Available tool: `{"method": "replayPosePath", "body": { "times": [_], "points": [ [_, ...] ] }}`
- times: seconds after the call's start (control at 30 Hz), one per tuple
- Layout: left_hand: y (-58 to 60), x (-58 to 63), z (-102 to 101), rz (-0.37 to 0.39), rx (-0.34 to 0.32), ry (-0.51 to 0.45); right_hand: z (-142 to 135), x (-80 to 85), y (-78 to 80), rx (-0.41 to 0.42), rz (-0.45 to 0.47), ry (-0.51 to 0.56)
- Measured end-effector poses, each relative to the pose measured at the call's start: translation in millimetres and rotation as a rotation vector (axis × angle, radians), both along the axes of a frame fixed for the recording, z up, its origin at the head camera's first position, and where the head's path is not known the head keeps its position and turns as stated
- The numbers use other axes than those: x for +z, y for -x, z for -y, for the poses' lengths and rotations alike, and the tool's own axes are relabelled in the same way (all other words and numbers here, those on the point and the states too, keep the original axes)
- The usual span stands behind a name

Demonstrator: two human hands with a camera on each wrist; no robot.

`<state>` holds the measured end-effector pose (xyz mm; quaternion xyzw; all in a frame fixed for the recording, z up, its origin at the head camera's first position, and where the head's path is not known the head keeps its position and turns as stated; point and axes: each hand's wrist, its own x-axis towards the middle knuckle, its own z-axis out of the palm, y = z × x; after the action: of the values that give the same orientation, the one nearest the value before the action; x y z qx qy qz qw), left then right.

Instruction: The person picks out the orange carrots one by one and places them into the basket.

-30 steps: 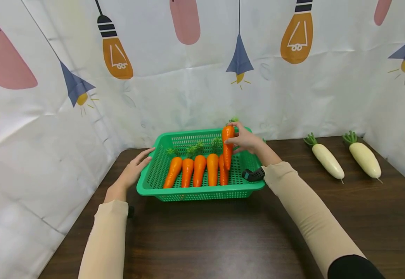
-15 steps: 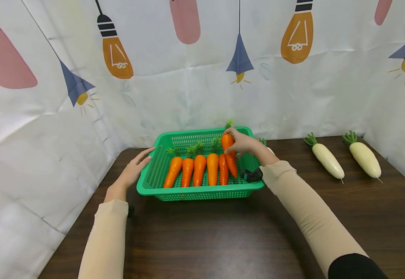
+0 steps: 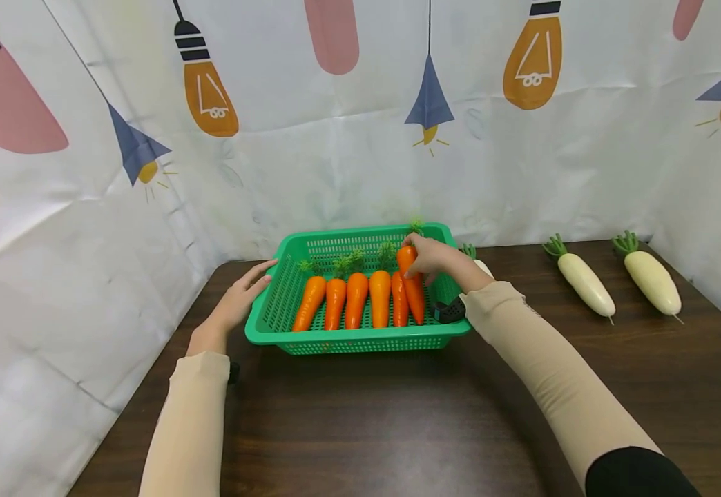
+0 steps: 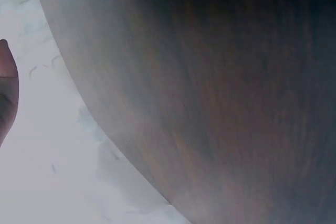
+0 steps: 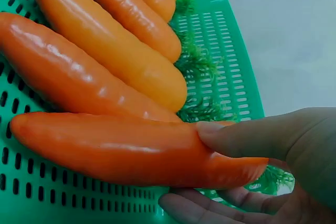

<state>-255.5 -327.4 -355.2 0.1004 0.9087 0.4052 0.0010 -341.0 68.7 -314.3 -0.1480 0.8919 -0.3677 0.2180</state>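
Observation:
A green perforated plastic basket (image 3: 360, 342) stands on the table with a row of several orange carrots (image 3: 356, 301) in it, leafy tops toward the back wall. My right hand (image 3: 433, 257) reaches over the basket's right part and pinches the thick end of the rightmost carrot (image 5: 121, 148) between thumb and fingers. In the right wrist view this carrot lies close beside its neighbour, tip toward the basket floor. At the basket's left end, my left hand (image 3: 236, 301) touches the rim with nearly straight fingers; the left wrist view shows only a bit of that hand.
Two white radishes (image 3: 586, 284) with green stalks lie on the dark wooden table (image 3: 385, 421) to the right. Another white radish (image 3: 482, 266) is mostly hidden behind my right arm. A patterned white sheet (image 3: 335, 166) hangs behind the table and at its sides.
My right hand has lowered the carrot into the basket, right of the others, swinging its tip to the right and toward me. My left hand has stayed at the rim.

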Motion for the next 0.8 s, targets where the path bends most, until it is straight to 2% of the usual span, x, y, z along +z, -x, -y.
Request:
{"method": "replayPosePath", "body": {
  "times": [0.23, 0.5, 0.8],
  "points": [
    [0.6, 0.0, -0.6, -0.003, 0.0, 0.0, 1.5, -1.3, 1.8, 0.002, -0.029, -0.108],
    [2.3, -0.4, -0.3, -0.004, 0.002, 0.003, 2.7, -0.2, 2.8, -0.002, 0.016, -0.093],
    [3.1, -1.6, 0.6, -0.005, 0.002, 0.008, 6.0, 0.0, 1.1, 0.029, -0.016, -0.192]
  ]
}}
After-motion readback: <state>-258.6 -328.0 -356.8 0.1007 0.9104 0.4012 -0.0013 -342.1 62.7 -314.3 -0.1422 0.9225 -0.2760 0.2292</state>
